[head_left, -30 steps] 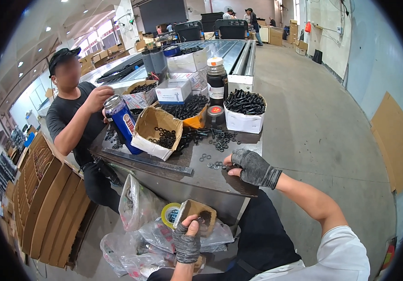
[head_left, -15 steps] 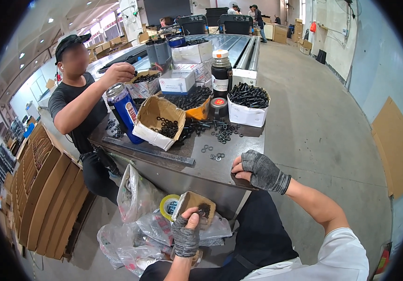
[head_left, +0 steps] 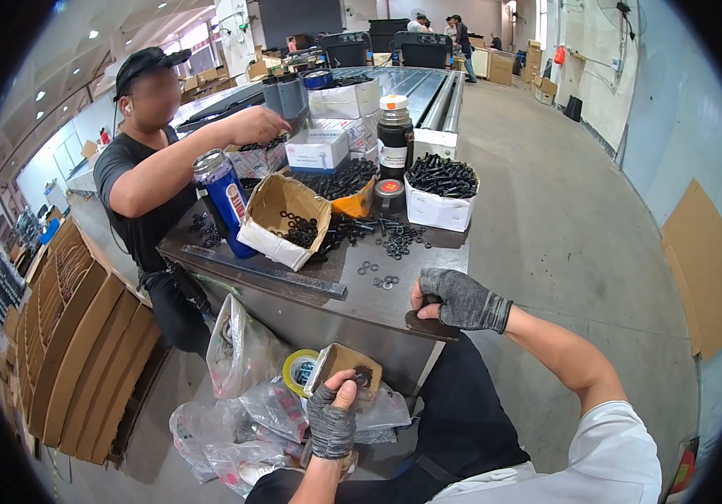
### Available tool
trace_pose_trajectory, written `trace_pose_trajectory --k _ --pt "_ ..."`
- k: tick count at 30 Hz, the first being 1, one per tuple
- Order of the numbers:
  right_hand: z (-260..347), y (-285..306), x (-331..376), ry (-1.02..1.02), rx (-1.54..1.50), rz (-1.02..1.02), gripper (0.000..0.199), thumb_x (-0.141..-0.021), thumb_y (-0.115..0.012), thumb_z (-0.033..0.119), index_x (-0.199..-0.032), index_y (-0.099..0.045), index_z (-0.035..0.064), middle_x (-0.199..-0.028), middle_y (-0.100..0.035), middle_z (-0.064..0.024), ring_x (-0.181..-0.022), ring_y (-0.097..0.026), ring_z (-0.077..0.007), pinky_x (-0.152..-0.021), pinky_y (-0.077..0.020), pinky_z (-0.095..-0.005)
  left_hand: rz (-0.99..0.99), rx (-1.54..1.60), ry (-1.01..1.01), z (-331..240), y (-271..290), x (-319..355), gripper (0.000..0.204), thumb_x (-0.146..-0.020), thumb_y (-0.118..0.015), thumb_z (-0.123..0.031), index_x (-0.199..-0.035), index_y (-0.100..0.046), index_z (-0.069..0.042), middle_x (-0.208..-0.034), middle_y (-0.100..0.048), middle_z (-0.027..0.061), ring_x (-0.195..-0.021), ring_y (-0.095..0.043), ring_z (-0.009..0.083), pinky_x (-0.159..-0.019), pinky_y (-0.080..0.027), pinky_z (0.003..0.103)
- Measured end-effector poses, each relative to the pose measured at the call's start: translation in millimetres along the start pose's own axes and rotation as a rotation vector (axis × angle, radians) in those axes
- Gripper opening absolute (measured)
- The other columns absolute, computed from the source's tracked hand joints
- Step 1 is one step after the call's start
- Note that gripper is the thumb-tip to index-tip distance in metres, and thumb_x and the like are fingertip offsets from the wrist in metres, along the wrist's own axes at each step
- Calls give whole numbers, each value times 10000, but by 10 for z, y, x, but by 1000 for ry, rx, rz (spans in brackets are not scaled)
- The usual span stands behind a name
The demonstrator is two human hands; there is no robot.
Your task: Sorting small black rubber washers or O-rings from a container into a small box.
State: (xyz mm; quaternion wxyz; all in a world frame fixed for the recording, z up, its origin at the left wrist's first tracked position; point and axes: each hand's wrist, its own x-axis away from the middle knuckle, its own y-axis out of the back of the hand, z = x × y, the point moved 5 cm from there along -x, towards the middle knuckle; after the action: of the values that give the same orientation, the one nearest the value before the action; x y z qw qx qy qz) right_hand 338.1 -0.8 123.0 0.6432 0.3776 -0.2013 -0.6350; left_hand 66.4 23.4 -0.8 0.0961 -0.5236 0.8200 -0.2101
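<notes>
Risking loose washers (head_left: 390, 281)

We're curling our right hand (head_left: 462, 301) at the table edge (head_left: 376, 305), left hand (head_left: 333, 417) by the box (head_left: 349, 356); can't tell either grip. Washers are lying near the right; a sweep could be spilling them.

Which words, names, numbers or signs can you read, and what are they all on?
I don't copy out printed words, but here's where printing shows:
Blue bottle: white letters on its side.
Dark bottle: a white label, its small print too tiny to read.
White-and-blue box: small print, too blurred to read fully.
Plastic bags: red marks, too crumpled to read.
</notes>
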Motion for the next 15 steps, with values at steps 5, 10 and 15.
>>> trace_pose_trajectory --k 5,10,15 --pt "77 19 146 -118 -145 -77 183 -822 -721 122 -973 -670 33 -862 -687 -90 -841 -669 -218 -778 -520 -337 40 -143 55 -113 -179 11 273 -919 -692 -192 -1132 -694 -20 -1034 -710 70 -916 -653 138 -853 -509 286" --pt "671 -551 217 -137 -502 -91 166 -847 -742 76 -988 -681 12 -882 -681 -35 -842 -629 -115 -769 -510 -278 12 -28 -19 -194 -87 86 291 -936 -683 -209 -1145 -684 -7 -1033 -716 81 -911 -659 142 -836 -520 282" --pt "675 -1001 201 -157 -653 -310 167 -839 -757 67 -978 -686 8 -874 -674 -56 -838 -624 -128 -753 -504 -270 -16 4 0 -260 -31 159 275 -931 -687 -180 -1142 -691 -4 -1025 -719 80 -906 -658 144 -828 -517 275"
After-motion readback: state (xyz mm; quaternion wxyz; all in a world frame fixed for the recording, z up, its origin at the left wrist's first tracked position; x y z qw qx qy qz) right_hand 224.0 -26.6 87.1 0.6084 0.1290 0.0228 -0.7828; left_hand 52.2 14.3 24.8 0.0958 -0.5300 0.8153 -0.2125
